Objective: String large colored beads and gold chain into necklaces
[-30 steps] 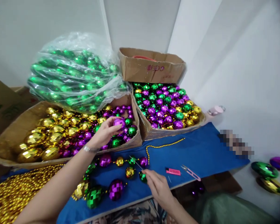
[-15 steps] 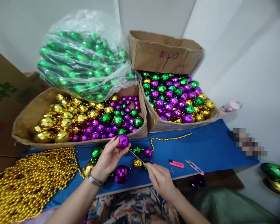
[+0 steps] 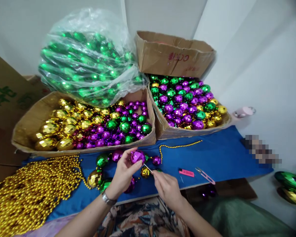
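Observation:
My left hand point(image 3: 125, 171), with a watch at the wrist, grips a shiny purple faceted ball point(image 3: 137, 156). Pinched in my right hand point(image 3: 167, 188) is a thin metal needle point(image 3: 148, 168), its far end at the ball's lower right side; how deep it goes in I cannot tell. Around my hands on the blue cloth point(image 3: 222, 154) lie strung balls: a green ball point(image 3: 102, 160), a large gold ball point(image 3: 94, 178), a small gold ball point(image 3: 145, 172) and a small purple ball point(image 3: 156, 160). My left hand partly hides another purple ball point(image 3: 130, 186).
A pile of gold bead strands point(image 3: 34, 194) covers the left. Behind stand a left cardboard box point(image 3: 22, 136) and a right cardboard box point(image 3: 167, 132) of balls, with a plastic bag point(image 3: 88, 65) of green balls above. A pink lighter point(image 3: 186, 172) and thread snips point(image 3: 206, 176) lie right.
My left hand has moved right and slightly down with the purple ball, closer to my right hand. Less of the needle shows between them.

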